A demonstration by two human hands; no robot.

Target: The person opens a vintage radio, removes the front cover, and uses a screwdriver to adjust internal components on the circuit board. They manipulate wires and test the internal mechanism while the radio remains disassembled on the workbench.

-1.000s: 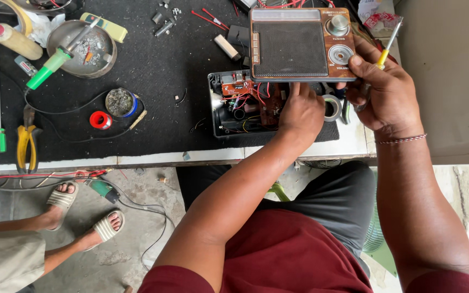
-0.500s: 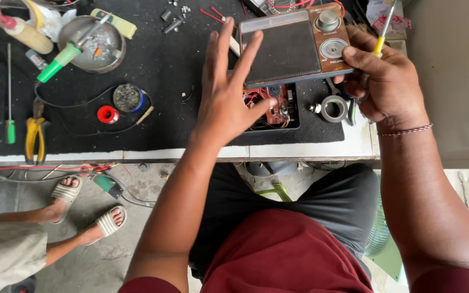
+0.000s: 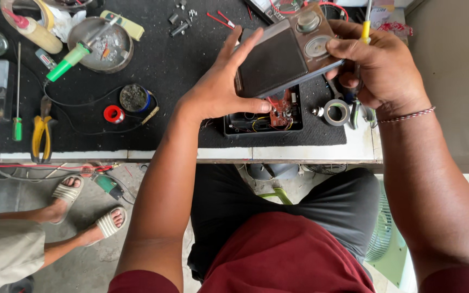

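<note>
**Radio front panel held over its open case**

Nearest the camera, the person sits at the edge of the surface, both forearms reaching out over it. The open black case lies flat just beyond that edge, with its red circuit board and coloured wires exposed. So the set is still in two parts: the shell is apart and the board uncovered, and nothing shows the halves joined yet.

Above the case, the left hand is spread wide, palm against the near left side of the brown front panel, fingers fanned and thumb under its lower edge. The right hand is clamped on the panel's right end, and it also pinches a yellow-handled screwdriver that points away. The panel is tilted, its dark speaker grille and two round dials facing up.

Against half a second ago, the panel is tipped more steeply and the left hand has slid from in front of it to its left edge, uncovering more of the board below.

Farther left lie a roll of grey tape, yellow-handled pliers, a red ring and a green-handled soldering iron resting in a metal dish.
</note>
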